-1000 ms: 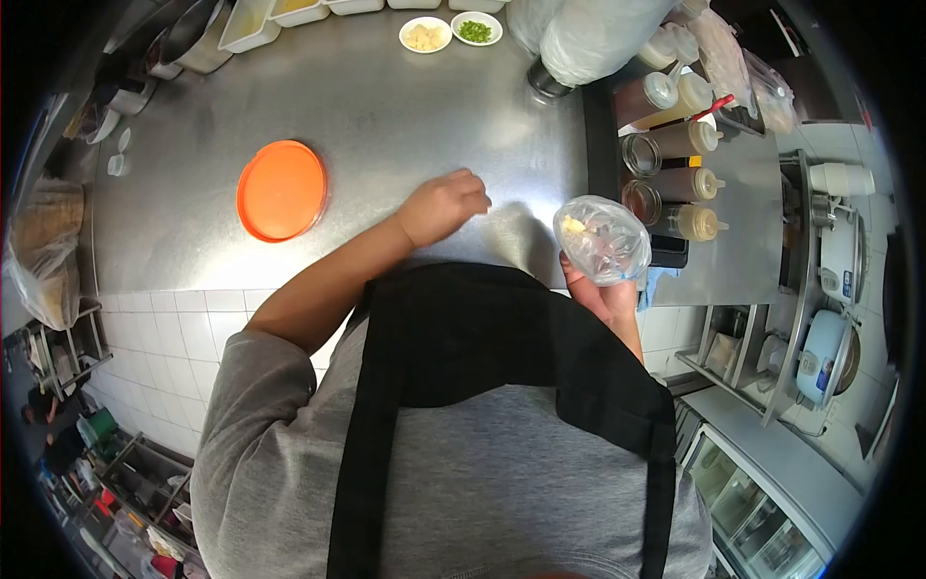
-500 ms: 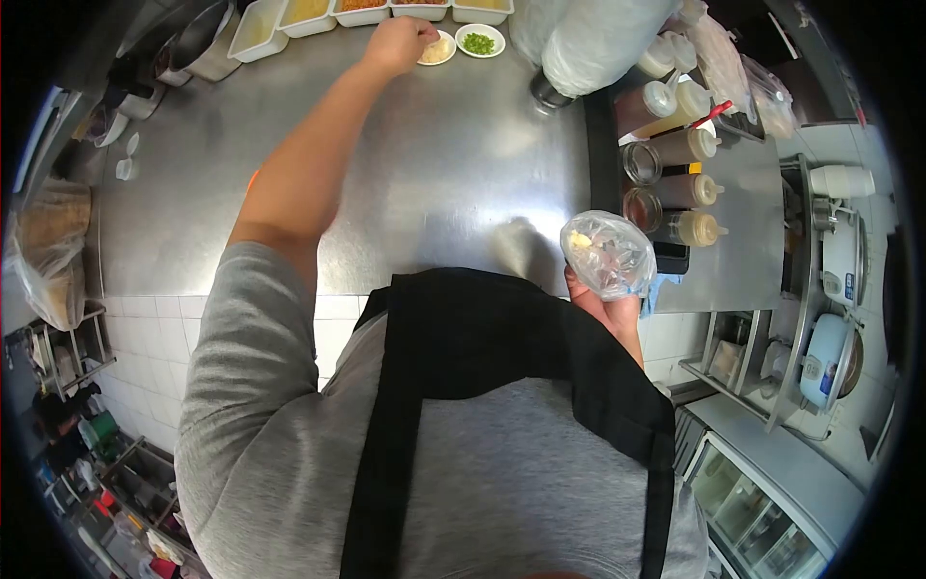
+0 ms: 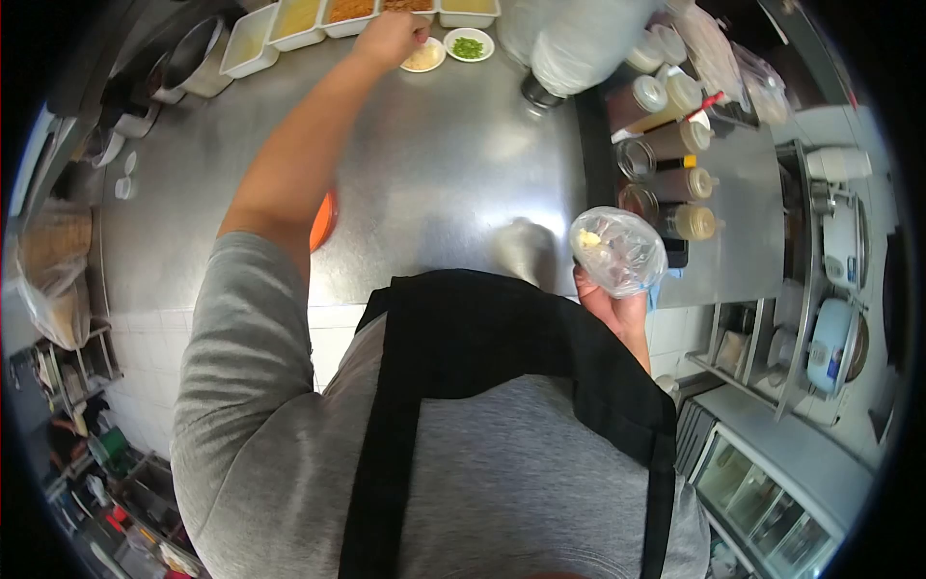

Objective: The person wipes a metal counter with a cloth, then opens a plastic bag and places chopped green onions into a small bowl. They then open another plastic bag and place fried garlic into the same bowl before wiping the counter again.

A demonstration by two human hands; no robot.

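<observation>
My left hand (image 3: 393, 39) reaches to the far side of the steel counter. Its fingers are drawn together beside a small white dish of pale chopped bits (image 3: 424, 56), and the fingertips are partly hidden. A second small dish with chopped green onion (image 3: 469, 45) sits just to the right. Near the front edge, at the right, my right hand (image 3: 617, 307) holds up a clear plastic bag (image 3: 632, 259). A yellowish lump (image 3: 588, 238) shows inside the bag. The right fingers are mostly hidden behind it.
White trays of food (image 3: 294, 24) line the back. Squeeze bottles (image 3: 687, 181) and jars stand at the right, near a dark cup (image 3: 542, 92) under plastic. An orange round thing (image 3: 324, 220) lies partly behind my left arm. Pots (image 3: 203, 63) stand at the back left.
The view has shifted slightly. My left hand stays by the dish of pale bits. The bag in my right hand has moved a little right, and more of the orange thing shows.
</observation>
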